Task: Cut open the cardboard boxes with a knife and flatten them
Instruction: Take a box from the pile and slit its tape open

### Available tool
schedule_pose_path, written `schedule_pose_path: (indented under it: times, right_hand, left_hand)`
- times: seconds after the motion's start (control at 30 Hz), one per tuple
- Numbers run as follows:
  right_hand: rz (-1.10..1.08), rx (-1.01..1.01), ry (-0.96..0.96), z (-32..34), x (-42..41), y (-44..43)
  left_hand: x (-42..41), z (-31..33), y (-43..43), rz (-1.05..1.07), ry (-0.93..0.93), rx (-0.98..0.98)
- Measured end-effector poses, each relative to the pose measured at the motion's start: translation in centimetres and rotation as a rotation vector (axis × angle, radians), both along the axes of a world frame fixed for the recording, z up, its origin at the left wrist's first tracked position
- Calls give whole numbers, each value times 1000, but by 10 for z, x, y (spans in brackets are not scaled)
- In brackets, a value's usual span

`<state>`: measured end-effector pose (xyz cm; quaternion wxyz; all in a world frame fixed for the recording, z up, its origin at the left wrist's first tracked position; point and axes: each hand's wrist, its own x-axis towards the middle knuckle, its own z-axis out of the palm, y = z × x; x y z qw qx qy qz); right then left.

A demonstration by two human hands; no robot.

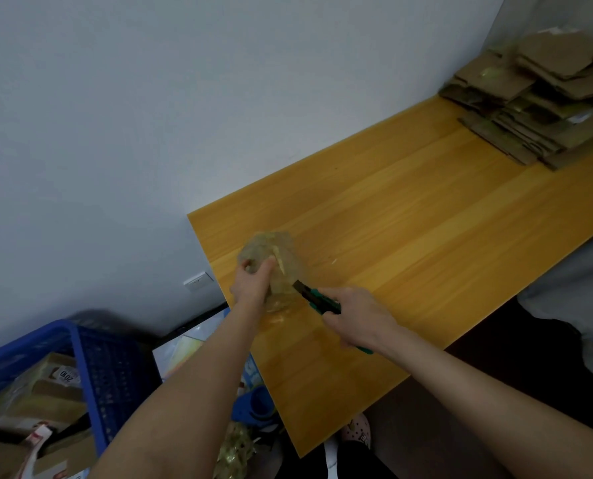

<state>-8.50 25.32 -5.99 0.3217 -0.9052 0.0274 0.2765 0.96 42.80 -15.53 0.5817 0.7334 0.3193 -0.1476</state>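
On the near left part of the yellow wooden table (409,219) lies a crumpled wad of clear packing tape and plastic (281,250). My left hand (252,283) grips that wad from its near side, fingers curled over it. My right hand (355,318) holds a green utility knife (317,299), its dark tip pointing at the wad, right beside it. A stack of flattened cardboard boxes (537,98) sits at the far right end of the table against the wall.
A blue plastic crate (91,368) holding cardboard boxes stands on the floor to the left. More tape scraps (234,447), a blue object and papers lie on the floor by the table's left edge. A grey wall runs behind.
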Motion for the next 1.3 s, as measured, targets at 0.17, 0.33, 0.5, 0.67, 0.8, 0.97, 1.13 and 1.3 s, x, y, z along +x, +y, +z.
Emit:
schedule_pose_path:
  times: [0.17,0.33,0.5,0.67,0.8,0.97,1.13,1.3]
  right_hand:
    - [-514,239,-52,-20,34,-8]
    - [-836,507,71,-46,72,22]
    - [-834,469,15,-55,85,31]
    - [-749,500,30,-54,104,32]
    - [-715,455,50,-57,106,25]
    - [-623,346,-29,-61,67,0]
    - [-399,267,-43,-58,37,-12]
    - [-342,263,-43,-53,39,-9]
  left_hand:
    - [16,14,-1,127,-27,-238]
    - [6,10,-22,106,86,-176]
    - [18,21,2,-446,-164,662]
    - [38,38,18,-1307,-209,906]
    - [46,37,10,-1368,-227,1139]
    - [49,36,-3,-1327,-245,1280]
    - [44,36,-9,-1268,-187,1179]
    - [41,39,-11,-1247,-168,1174]
